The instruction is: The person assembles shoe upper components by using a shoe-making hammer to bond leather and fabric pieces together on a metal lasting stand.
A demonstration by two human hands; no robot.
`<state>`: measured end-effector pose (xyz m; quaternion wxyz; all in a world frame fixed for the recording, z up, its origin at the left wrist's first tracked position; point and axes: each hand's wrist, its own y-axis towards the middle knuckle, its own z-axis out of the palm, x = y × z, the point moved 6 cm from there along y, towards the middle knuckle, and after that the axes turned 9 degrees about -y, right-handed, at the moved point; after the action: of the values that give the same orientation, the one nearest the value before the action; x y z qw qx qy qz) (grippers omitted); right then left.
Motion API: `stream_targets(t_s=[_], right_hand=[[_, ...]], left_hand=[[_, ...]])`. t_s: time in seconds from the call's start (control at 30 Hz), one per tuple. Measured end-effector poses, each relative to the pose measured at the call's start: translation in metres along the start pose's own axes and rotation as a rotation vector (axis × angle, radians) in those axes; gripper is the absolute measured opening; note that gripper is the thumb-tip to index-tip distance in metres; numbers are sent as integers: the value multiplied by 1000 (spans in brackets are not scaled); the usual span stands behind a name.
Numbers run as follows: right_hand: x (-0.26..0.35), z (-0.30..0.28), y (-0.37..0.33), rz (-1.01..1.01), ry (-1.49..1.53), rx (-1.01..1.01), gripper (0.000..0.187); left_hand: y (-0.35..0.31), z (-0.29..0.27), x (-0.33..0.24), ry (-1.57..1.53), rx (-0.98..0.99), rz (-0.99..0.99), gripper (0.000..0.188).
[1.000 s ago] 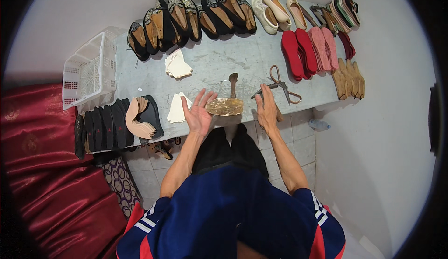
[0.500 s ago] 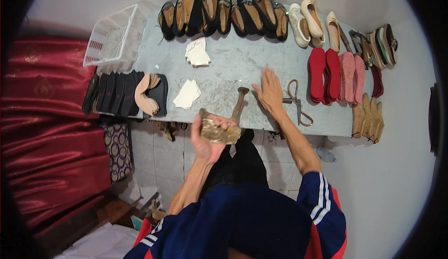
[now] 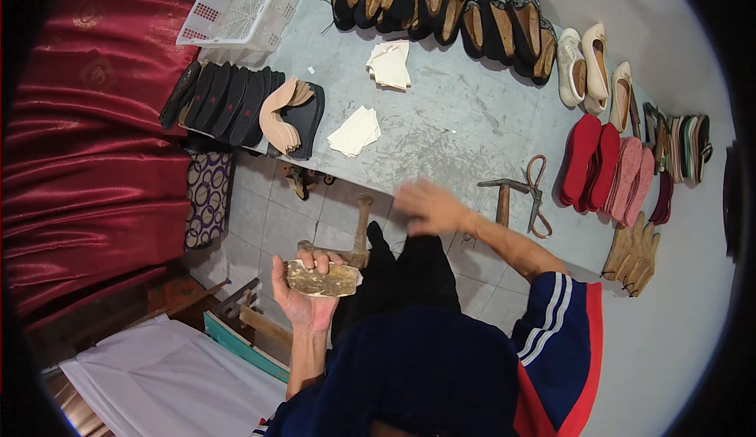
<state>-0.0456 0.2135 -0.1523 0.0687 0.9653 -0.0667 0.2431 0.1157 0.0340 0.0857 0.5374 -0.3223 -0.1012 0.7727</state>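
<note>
My left hand (image 3: 309, 309) is closed around a worn metal cobbler's anvil (image 3: 323, 279), its fingers curled over a flat, scuffed face. One arm of the anvil points up toward the table, and the whole piece is off the tabletop, above the floor. My right hand (image 3: 431, 207), a little blurred, hovers at the table's front edge with fingers stretched out and nothing in them. To its right lie a hammer (image 3: 503, 194) with a wooden handle and a pair of scissors (image 3: 536, 199). A stack of cream paper pieces (image 3: 355, 131) sits left of the right hand.
Black shoes (image 3: 449, 4) line the table's (image 3: 465, 98) back. At left are a white basket (image 3: 268, 16), black soles (image 3: 228, 106) and curved beige pieces (image 3: 280, 118). Red insoles (image 3: 580, 161), pink insoles (image 3: 630, 179) and cream shoes (image 3: 596, 67) fill the right end.
The anvil has moved from the table edge down and left, toward my body. My right hand has drawn back from the tabletop to its edge, uncovering the hammer. The view has turned.
</note>
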Motion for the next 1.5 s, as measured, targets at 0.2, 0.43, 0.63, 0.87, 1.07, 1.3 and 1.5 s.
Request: stream_targets(t_s=[0.2,0.43,0.63,0.87,1.07,1.3,1.5], right_hand=[[-54,-7,74,347,-269,-198,90],[15,10,40,-100,44,-71,76],[43,28,49,85,171,-38,81],[19,-11,-5,276,-53,-64,71],[108,8,-58,218,200,-262,36],[98,-20,-119,787,147,-422,25],[97,-45,-158,1018,70,-656,18]], left_hand=[[-4,-9,-12,-26,-46,23,60],[-14,-16,-19,-56,-55,79,61],[-4,-6,-13,-48,-64,47,62],[32,30,18,-74,35,-58,63],[93,51,81,-124,154,-169,62],[147,64,164,-163,243,-288,61],[159,60,206,-101,232,-364,59]])
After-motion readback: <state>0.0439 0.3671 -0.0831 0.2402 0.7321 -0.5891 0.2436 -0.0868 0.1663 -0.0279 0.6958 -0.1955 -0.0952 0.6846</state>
